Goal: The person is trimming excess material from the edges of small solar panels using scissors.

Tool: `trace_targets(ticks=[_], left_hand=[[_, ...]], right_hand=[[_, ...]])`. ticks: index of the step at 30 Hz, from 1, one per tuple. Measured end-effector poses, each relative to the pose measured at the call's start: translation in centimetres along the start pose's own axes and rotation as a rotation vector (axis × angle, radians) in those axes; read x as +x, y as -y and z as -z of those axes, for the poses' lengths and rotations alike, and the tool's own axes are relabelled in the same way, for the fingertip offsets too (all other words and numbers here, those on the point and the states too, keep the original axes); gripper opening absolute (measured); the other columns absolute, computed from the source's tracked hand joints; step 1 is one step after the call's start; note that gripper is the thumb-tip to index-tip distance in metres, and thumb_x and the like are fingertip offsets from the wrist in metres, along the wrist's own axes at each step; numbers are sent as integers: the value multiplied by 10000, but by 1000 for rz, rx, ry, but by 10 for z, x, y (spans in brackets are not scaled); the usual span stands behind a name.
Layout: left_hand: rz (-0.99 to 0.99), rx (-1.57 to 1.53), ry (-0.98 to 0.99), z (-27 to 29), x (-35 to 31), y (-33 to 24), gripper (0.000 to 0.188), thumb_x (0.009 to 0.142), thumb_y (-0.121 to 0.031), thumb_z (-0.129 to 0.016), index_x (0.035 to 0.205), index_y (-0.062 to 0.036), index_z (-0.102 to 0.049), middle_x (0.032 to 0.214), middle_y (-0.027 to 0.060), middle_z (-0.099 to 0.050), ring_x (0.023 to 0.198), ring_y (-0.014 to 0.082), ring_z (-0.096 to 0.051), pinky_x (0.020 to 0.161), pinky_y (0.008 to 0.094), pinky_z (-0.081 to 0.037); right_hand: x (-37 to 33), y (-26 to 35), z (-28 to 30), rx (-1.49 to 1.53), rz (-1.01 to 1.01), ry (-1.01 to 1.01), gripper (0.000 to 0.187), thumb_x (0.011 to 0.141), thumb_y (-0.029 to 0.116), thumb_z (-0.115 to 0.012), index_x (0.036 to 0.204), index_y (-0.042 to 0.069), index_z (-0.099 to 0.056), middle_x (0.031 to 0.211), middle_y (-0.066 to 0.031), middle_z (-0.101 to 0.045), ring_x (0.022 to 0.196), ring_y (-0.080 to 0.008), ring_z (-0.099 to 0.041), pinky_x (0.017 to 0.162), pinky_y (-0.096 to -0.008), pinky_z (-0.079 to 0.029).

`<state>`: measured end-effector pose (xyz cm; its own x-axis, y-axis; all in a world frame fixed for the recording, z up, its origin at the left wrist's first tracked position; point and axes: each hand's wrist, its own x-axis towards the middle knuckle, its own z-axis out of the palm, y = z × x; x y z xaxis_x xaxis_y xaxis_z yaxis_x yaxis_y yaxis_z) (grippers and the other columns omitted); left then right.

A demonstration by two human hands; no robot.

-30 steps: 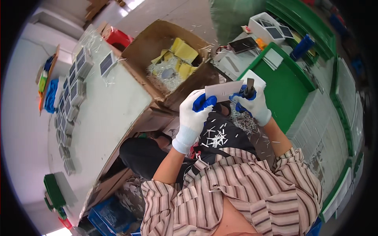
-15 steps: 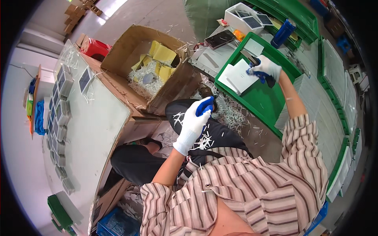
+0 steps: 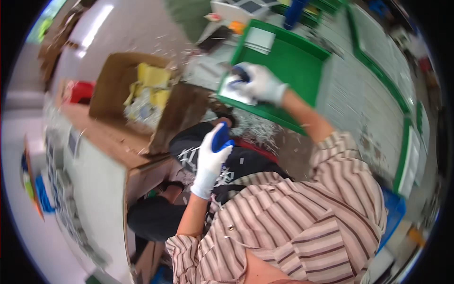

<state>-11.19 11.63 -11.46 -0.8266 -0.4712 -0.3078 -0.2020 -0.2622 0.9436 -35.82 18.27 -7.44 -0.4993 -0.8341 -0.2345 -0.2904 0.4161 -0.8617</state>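
Observation:
My left hand, in a white glove with a blue palm, is raised over my dark trousers. Its thumb stands a little apart from the fingers, and nothing shows between them. My right hand, gloved the same way, is over the near left corner of a green tray. Its fingers are curled round a dark thing that motion blur keeps from being told. Beneath them lie white sheets or cards, partly covered by the hand. Another white stack rests at the tray's far end.
On the left, a cardboard box contains yellow pieces and shredded paper. Small solar panels line the pale table. A dark phone-like slab and a blue cylinder are beyond the tray. Paper shreds litter the floor.
The view has swung, shifting most of the scene left. My right hand has moved nearer over the white sheets at the tray's corner. My left thumb and fingers have parted somewhat.

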Motion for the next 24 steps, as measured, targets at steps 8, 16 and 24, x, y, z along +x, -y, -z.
trace_targets(ticks=[8, 16, 24], left_hand=[[318, -256, 107, -9, 18, 7, 320, 787, -38, -644, 1093, 32, -581, 955, 91, -642, 858, 175, -633, 788, 293, -514], [110, -440, -232, 18, 98, 50, 178, 833, -56, -646, 1001, -3, -626, 866, 58, -635, 721, 176, -610, 645, 304, -510], [233, -456, -393, -24, 117, 39, 129, 832, -153, -695, 807, -67, -602, 648, 36, -574, 510, 149, -550, 446, 262, -447]], right_hand=[[-29, -11, -77, 136, 102, 74, 601, 785, 527, -659, 1057, -2, -573, 958, -163, -639, 939, -297, -608, 879, -361, -451], [66, -44, -11, -627, -77, -294, 620, 845, 593, -504, 1107, 34, -561, 1113, -231, -552, 1000, -384, -574, 878, -444, -468], [57, -74, -39, -700, 37, -102, 755, 836, 647, -439, 1138, -41, -509, 1105, -283, -564, 1033, -394, -556, 915, -462, -422]])
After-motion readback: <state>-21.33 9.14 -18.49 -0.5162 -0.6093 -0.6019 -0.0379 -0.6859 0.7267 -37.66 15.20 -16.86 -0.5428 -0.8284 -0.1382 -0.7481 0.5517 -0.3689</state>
